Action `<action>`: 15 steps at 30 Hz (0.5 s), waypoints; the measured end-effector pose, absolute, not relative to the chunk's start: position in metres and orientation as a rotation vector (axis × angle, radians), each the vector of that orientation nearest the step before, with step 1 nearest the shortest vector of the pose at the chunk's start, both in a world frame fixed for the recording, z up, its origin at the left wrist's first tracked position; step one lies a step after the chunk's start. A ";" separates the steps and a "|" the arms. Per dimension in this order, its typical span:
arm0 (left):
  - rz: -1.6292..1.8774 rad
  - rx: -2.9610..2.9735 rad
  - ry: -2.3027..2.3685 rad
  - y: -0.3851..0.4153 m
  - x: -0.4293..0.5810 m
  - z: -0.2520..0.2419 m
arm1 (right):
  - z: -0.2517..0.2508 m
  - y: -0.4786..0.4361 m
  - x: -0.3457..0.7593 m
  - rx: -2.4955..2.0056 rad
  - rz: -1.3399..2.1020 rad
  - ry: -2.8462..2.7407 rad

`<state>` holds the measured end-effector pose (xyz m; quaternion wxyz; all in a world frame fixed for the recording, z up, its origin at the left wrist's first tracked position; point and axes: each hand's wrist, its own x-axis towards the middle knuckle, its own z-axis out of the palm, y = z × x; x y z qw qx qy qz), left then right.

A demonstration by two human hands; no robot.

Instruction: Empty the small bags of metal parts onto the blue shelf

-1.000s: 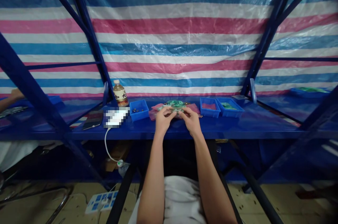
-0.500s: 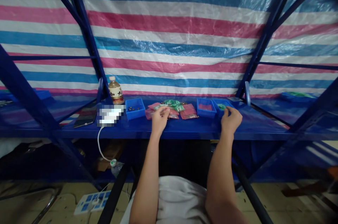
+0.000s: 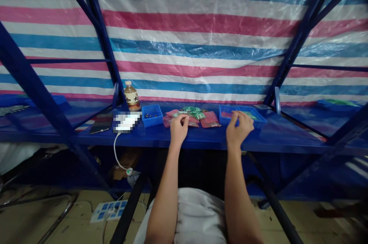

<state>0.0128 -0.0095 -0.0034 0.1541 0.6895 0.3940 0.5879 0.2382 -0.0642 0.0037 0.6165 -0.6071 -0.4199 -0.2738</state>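
Blue steel shelf (image 3: 287, 140) carries pink plastic packets (image 3: 209, 120) with green contents. Left hand (image 3: 178, 129) curled, fingertips down among the packets; hold unclear. Right hand (image 3: 238, 129) half open, fingers spread above a blue plastic tray (image 3: 225, 115), nothing visibly held.

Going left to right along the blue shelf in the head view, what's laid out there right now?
Smartphone, pixelated white item, blue bin of small metal parts, pink and green packets, another blue bin.
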 end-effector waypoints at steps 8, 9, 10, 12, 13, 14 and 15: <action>1.668 2.156 1.267 -0.006 0.013 -0.010 | -0.009 -0.039 0.152 -1.536 -0.276 -1.609; 1.684 2.124 1.275 -0.005 0.013 -0.011 | -0.012 -0.037 0.151 -1.610 -0.263 -1.630; 1.692 2.102 1.282 -0.005 0.013 -0.011 | -0.014 -0.036 0.151 -1.671 -0.249 -1.650; 1.678 2.095 1.296 -0.005 0.013 -0.012 | -0.016 -0.036 0.152 -1.752 -0.209 -1.690; 1.667 2.102 1.303 -0.005 0.013 -0.012 | -0.016 -0.035 0.153 -1.777 -0.185 -1.709; 1.656 2.110 1.311 -0.005 0.013 -0.013 | -0.016 -0.035 0.153 -1.793 -0.161 -1.725; 1.649 2.117 1.315 -0.005 0.013 -0.013 | -0.016 -0.035 0.153 -1.802 -0.140 -1.736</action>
